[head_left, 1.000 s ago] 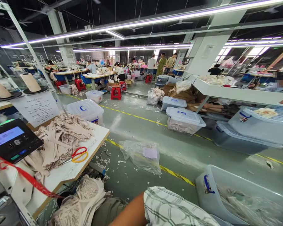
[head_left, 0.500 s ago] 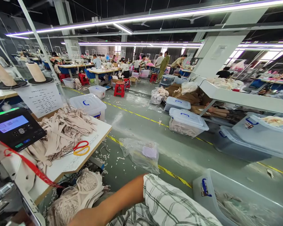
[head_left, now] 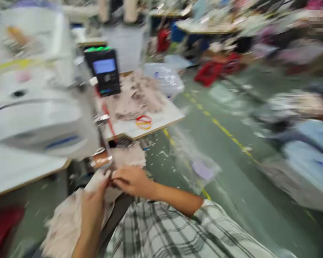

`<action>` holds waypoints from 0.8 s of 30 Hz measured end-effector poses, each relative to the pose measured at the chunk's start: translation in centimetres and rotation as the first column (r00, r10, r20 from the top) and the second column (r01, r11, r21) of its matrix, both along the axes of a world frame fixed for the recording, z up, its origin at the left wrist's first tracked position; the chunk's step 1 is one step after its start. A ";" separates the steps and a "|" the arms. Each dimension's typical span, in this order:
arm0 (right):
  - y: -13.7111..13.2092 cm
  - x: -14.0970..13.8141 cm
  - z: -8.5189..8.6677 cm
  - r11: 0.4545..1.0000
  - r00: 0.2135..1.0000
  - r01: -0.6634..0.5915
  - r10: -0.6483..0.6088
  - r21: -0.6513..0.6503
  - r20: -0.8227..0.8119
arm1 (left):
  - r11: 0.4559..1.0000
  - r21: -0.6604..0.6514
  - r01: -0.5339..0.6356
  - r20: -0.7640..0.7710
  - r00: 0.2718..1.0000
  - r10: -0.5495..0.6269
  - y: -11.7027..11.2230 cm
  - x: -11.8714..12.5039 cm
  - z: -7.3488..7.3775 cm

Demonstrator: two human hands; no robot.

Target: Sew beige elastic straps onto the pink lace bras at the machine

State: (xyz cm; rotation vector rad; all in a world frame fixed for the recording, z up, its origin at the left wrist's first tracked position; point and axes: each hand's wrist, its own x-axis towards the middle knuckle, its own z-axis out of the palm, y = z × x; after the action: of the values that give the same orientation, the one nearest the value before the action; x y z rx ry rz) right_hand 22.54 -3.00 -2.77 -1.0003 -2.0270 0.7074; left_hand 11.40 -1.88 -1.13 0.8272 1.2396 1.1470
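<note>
Frame heavily motion-blurred, so detail is limited. Person seated at a sewing station, 2 hands low in front of the lap.

Left hand point(head_left: 93, 211): fingers drawn up together, tips pinched on the upper edge of the pale fabric point(head_left: 66, 220).

Right hand point(head_left: 131, 181): knuckles up, fingers curled down and closed on the same edge, tips meeting the left hand's. No gap shows in either grip, though blur hides the fingertips themselves.

Fabric: beige-pink, possibly lace, too smeared to be sure. It is bunched over the lap and trails down to the left. Its top edge is held just below the front of the white sewing machine point(head_left: 37, 118), near the metal parts under the head.

Handling, as a judgement: light, limp, no stiffness. It should sag and fold wherever unsupported, and thin lace snags readily. Best taken at an edge or seam with 2 pinches set a little apart, keeping the span between them taut.

Around:
- Black control panel point(head_left: 104, 71) with lit screen, behind the machine.
- Beige cut pieces point(head_left: 140, 96) heaped on the table point(head_left: 164, 120).
- Scissors point(head_left: 143, 122) with red and yellow loops, beside the heap.
- Clear plastic bag point(head_left: 201, 168) on the green floor, well apart to the right.
- Plaid sleeve point(head_left: 204, 229) on the right arm, forearm bare.
</note>
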 end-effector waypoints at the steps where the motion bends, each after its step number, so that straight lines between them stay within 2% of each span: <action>1: -0.1 -0.3 -0.2 1.000 1.000 0.004 -0.005 -0.014 -0.030 | 0.997 -0.046 -0.062 -0.016 0.998 0.062 -1.5 -2.1 -0.5; 4: 0.2 -1.1 -1.1 1.000 0.995 0.027 -0.028 -0.011 -0.095 | 0.981 -0.104 -0.163 0.036 0.985 0.168 -4.2 -5.3 -1.5; 7: 0.0 -1.7 -1.4 0.999 0.993 0.051 -0.051 -0.007 -0.109 | 0.983 -0.059 -0.171 0.043 0.984 0.174 -4.6 -5.5 -1.7; 13: -0.2 -1.7 -1.2 0.993 0.990 0.111 -0.114 -0.050 -0.078 | 0.997 0.001 -0.071 -0.129 0.989 0.071 -4.6 -5.0 -0.8; 16: 0.0 -1.6 -1.4 0.984 0.990 0.100 -0.113 -0.147 -0.079 | 0.999 0.000 -0.049 -0.295 0.954 0.046 -4.3 -5.1 -1.0; 19: 0.7 -1.4 -1.9 0.957 0.990 0.088 -0.114 -0.276 -0.081 | 1.000 -0.011 -0.012 -0.386 0.923 0.007 -4.2 -5.8 -1.1; 22: 1.6 -0.9 -1.4 0.936 0.997 0.004 -0.031 -0.353 -0.070 | 0.999 -0.016 0.050 -0.437 0.898 -0.052 -4.7 -6.6 -0.2; 24: 2.2 -0.5 -0.5 0.919 0.992 -0.124 0.110 -0.374 -0.057 | 0.994 0.008 0.104 -0.498 0.863 -0.087 -4.4 -6.5 0.0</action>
State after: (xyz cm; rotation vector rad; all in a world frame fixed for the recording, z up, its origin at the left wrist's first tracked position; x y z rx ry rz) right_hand 22.07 -0.84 -3.29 -1.0754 -1.9730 1.2067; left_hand 4.91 -6.32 -1.10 1.2515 1.5806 0.9001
